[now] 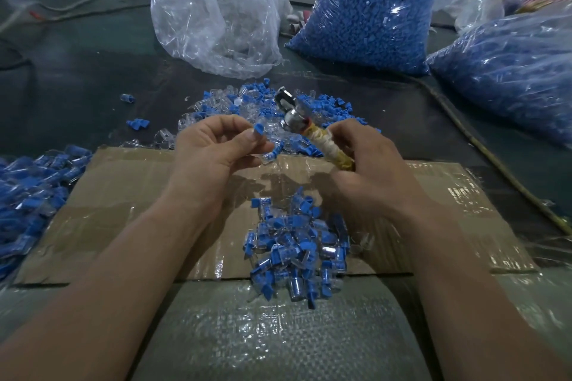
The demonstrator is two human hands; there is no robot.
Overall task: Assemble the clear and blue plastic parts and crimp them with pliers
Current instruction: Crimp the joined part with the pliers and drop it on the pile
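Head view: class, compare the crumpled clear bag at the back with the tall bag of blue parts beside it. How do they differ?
The crumpled clear bag looks slack and see-through; the tall bag of blue parts is packed full and bulging. The clear bag stands left, the blue one right. Both are glossy plastic film on the dark surface.

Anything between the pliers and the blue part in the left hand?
Nothing visible. The left hand pinches the blue part; the right hand grips the pliers beside it, open gap between. The loose pile lies beyond.
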